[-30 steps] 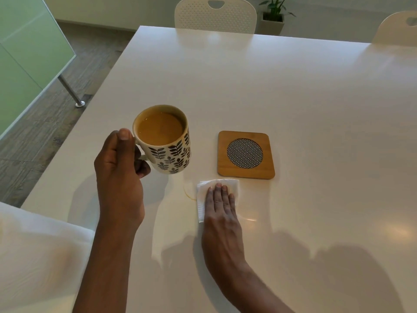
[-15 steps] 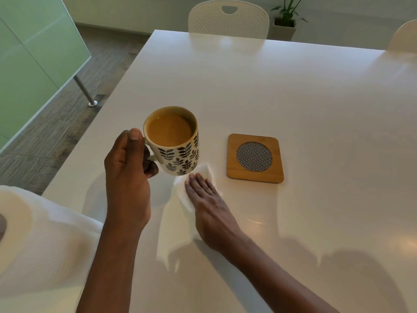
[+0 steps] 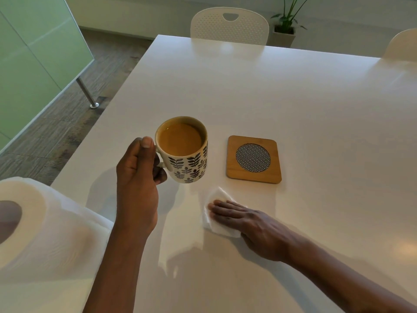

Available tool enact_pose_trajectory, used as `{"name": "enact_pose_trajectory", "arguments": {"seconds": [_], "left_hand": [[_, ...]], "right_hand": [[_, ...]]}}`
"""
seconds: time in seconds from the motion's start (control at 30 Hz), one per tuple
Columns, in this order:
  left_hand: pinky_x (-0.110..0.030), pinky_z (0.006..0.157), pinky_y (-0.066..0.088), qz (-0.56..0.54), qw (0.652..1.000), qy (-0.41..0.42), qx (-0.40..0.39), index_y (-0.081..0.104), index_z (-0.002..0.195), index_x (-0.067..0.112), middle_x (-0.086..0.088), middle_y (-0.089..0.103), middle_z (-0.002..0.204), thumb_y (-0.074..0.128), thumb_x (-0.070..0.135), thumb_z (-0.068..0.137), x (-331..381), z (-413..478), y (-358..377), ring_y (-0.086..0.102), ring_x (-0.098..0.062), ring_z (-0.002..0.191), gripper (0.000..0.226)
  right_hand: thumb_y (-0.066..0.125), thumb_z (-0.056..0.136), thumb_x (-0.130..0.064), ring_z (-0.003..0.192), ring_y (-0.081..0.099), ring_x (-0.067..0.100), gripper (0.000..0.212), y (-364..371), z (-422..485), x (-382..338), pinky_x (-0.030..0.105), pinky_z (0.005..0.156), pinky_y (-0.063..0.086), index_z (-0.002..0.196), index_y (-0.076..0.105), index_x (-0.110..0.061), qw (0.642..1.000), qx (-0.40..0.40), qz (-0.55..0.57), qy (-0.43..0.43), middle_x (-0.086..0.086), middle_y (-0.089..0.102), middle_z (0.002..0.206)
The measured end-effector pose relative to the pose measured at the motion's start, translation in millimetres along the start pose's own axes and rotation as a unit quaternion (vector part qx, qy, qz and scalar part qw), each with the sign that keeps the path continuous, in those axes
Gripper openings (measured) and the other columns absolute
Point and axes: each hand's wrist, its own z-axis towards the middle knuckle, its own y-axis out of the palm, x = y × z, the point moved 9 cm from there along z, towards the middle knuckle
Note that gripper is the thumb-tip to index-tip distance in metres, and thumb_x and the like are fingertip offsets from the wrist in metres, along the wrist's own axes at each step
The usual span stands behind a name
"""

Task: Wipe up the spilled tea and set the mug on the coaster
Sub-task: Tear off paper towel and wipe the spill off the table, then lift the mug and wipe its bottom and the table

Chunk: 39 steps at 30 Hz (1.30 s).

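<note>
My left hand (image 3: 137, 184) grips the handle of a cream mug (image 3: 187, 163) with dark leaf prints, full of milky tea, and holds it above the white table (image 3: 293, 98). To its right lies a square wooden coaster (image 3: 254, 159) with a woven round centre, with nothing on it. My right hand (image 3: 246, 220) presses flat, fingers straight, on a folded white paper towel (image 3: 216, 208) on the table below the coaster and to the right of the mug. No tea stain shows around the towel.
A large paper towel roll (image 3: 33, 222) lies blurred at the near left edge. Two white chairs (image 3: 230, 26) stand at the far side, with a potted plant (image 3: 285, 23) behind them. A green glass partition (image 3: 33, 64) is on the left.
My right hand has slid the paper towel from under the mug rightward and toward me, now lying sideways. The mug stays held in the air.
</note>
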Motion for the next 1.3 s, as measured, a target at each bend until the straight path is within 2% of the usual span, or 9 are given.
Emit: {"name": "enact_pose_trajectory", "arguments": {"seconds": [0.57,0.8,0.9,0.93,1.0,1.13,1.2,1.27,1.3], "left_hand": [[-0.023,0.063,0.047,0.011,1.0,0.003,-0.016,0.055,0.072,0.038,-0.004,0.044,0.072,0.046,0.049,0.1,11.6,-17.1,0.9,0.048,-0.007,0.068,0.031],[-0.022,0.062,0.047,0.011,1.0,0.007,-0.02,0.054,0.072,0.038,0.003,0.046,0.067,0.048,0.055,0.096,17.0,-23.6,-1.2,0.048,-0.007,0.067,0.03],[-0.021,0.062,0.048,0.018,0.999,0.015,-0.024,0.056,0.073,0.039,-0.003,0.049,0.071,0.046,0.05,0.099,18.7,-26.5,-0.4,0.051,-0.007,0.068,0.03],[-0.02,0.062,0.048,0.017,0.999,0.016,-0.024,0.057,0.073,0.039,0.0,0.05,0.069,0.046,0.049,0.099,19.1,-27.5,0.3,0.051,-0.007,0.068,0.03],[-0.02,0.062,0.049,0.014,1.0,0.013,-0.023,0.057,0.073,0.04,0.004,0.051,0.068,0.046,0.049,0.098,18.5,-29.3,1.0,0.053,-0.007,0.068,0.03],[-0.021,0.063,0.05,0.018,0.999,0.012,-0.027,0.058,0.073,0.041,-0.003,0.051,0.072,0.046,0.051,0.097,20.2,-33.9,5.6,0.054,-0.007,0.069,0.029],[-0.02,0.063,0.049,0.021,0.999,0.009,-0.025,0.057,0.072,0.04,-0.005,0.05,0.072,0.047,0.051,0.097,21.8,-36.0,6.2,0.053,-0.007,0.068,0.029],[-0.019,0.059,0.046,0.012,1.0,0.009,-0.027,0.055,0.071,0.037,-0.002,0.045,0.068,0.048,0.049,0.098,23.9,-38.0,8.8,0.048,-0.006,0.064,0.031],[-0.018,0.057,0.045,0.009,1.0,0.012,-0.028,0.054,0.07,0.036,0.001,0.043,0.066,0.049,0.049,0.1,27.4,-39.0,9.6,0.046,-0.005,0.063,0.033]], "right_hand": [[0.031,0.114,-0.015,0.162,-0.013,0.014,0.061,8.6,-1.2,-1.0,0.013,0.116,-0.025,0.167,0.001,-0.011,0.961,0.139,-0.017,0.239,0.005,-0.009,0.176],[0.027,0.109,-0.004,0.152,-0.027,0.012,0.066,42.4,-11.2,-31.5,0.025,0.124,-0.018,0.165,-0.009,-0.007,0.947,0.133,0.011,0.294,0.007,-0.018,0.174],[0.041,0.09,0.012,0.16,0.019,0.032,0.071,51.4,-9.8,-58.4,0.036,0.124,-0.018,0.159,0.026,0.008,0.95,0.152,-0.012,0.274,0.023,0.014,0.17],[0.054,0.075,0.01,0.146,0.049,0.034,0.07,57.3,-9.7,-66.3,0.038,0.122,-0.011,0.144,0.053,0.011,0.954,0.116,-0.018,0.275,0.025,0.044,0.158],[0.065,0.058,-0.004,0.123,0.071,0.027,0.065,67.3,-2.8,-80.0,0.038,0.119,-0.001,0.122,0.077,0.002,0.959,0.047,-0.08,0.268,0.018,0.072,0.132],[0.035,0.099,0.005,0.163,0.003,0.022,0.068,52.4,9.6,-82.1,0.03,0.119,-0.028,0.165,0.019,-0.002,0.974,0.118,-0.01,0.194,0.012,0.009,0.175],[0.034,0.102,0.004,0.161,0.009,0.009,0.068,36.2,12.7,-71.7,0.019,0.124,-0.016,0.166,0.026,-0.016,0.967,0.154,0.113,0.168,-0.001,0.018,0.175],[0.041,0.098,0.012,0.14,0.052,0.006,0.065,17.4,6.7,-58.5,0.023,0.125,0.031,0.151,0.057,-0.023,0.905,0.191,0.322,0.201,-0.002,0.058,0.154],[0.044,0.098,0.014,0.122,0.066,0.008,0.06,10.6,1.4,-53.1,0.025,0.109,0.049,0.139,0.069,-0.021,0.853,0.205,0.44,0.19,0.002,0.071,0.137]]}}
